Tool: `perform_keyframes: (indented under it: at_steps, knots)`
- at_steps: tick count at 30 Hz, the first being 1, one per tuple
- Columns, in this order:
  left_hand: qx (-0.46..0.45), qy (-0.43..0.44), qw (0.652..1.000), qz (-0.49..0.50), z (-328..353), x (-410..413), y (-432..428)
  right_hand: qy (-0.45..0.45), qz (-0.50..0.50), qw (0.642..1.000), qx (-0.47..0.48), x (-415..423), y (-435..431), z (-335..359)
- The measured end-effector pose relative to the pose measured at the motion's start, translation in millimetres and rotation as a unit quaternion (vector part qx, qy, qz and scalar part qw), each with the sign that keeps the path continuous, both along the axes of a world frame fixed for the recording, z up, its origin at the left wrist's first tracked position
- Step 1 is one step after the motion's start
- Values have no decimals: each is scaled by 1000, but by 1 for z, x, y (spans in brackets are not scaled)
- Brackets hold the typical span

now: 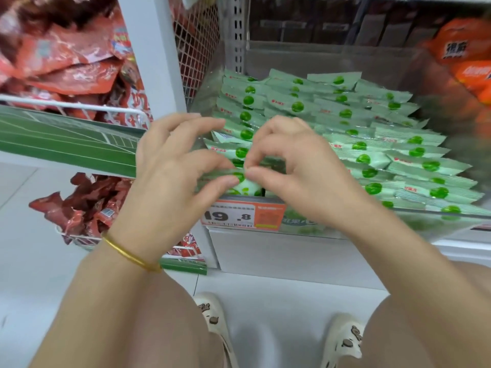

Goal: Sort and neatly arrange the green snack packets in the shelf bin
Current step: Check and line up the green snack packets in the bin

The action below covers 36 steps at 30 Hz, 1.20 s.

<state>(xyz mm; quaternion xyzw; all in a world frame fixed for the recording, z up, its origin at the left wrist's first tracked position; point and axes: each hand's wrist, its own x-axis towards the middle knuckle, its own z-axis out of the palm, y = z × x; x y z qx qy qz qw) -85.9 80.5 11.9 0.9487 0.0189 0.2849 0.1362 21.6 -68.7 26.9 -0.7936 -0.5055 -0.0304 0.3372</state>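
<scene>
Pale shoes (212,316) are seen lowest, on the white floor (279,301). A gold bangle (130,254) is worn on the left wrist. One green packet (247,186) is pinched between thumbs and fingertips by the left grip (172,166) and the right grip (289,166) together. It is held at the front edge of the clear shelf bin (451,215), toward the front left corner and just above the price tag (240,215). Behind it, the other green snack packets (372,144) are laid in overlapping rows up to the back wall. Red packets (66,62) are piled in a wire basket (79,106) at the left, and orange packets (467,57) at the far right.
</scene>
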Motion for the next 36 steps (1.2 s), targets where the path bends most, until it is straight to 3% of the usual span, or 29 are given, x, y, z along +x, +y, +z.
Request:
perform_keyframes:
  at_steps: [4, 7, 12, 16, 18, 24, 30, 33, 36]
  knots:
    - [-60, -84, 995, 14, 22, 5, -8, 189, 1, 965, 182, 0, -2, 13]
    - [-145, -128, 981, -2, 42, 15, -20, 306, 18, 919, 247, -2, -8, 23]
    - [-297, -135, 945, -9, 56, 30, -31, 282, -42, 934, 215, -4, -17, 22]
    - [-455, -38, 889, -43, 39, 32, -46, 260, -135, 925, 242, -1, -27, 21]
    - [-494, -31, 865, -81, 29, 32, -50, 255, -146, 927, 233, 0, -30, 20]
    - [-485, -73, 861, -137, 16, 32, -49, 256, -118, 938, 202, 0, -31, 22]
    - [-412, -77, 899, -132, 9, 31, -55, 238, -137, 942, 192, 5, -38, 14]
    - [-346, -69, 930, -103, 11, 32, -56, 237, -117, 940, 216, 2, -43, 14]
    - [-192, -90, 977, -18, 15, 35, -57, 272, -102, 922, 257, -4, -44, 18]
